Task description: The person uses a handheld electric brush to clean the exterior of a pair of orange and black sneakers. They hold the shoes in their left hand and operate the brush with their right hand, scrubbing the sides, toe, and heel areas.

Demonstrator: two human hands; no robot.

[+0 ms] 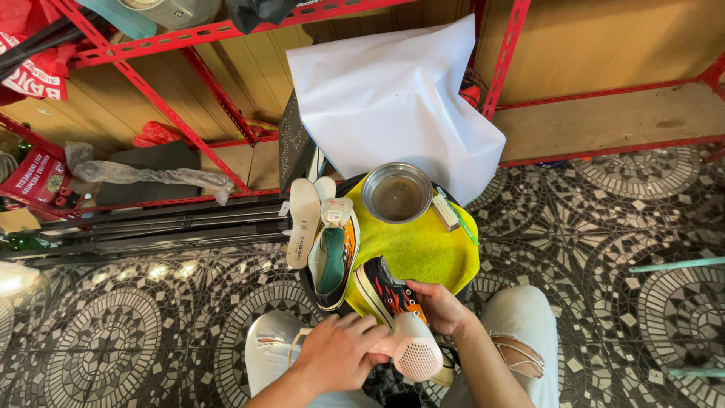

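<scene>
Left hand (pixel 340 351) clenches a pink hair dryer (pixel 411 349); right hand (pixel 439 306) grasps the flame-printed sneaker (pixel 385 291). Held too close — it seems aimed there — heat could scorch canvas.

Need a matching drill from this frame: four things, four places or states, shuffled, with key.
Things:
1. pink hair dryer
2. round metal bowl
3. black sneaker with flame print
4. white insole

Places or states:
A. held by right hand
B. holds brownish liquid, on yellow cloth
C. gripped in left hand
D. lying beside the other sneaker, off the cloth

Pairs: 1-C, 2-B, 3-A, 4-D
</scene>
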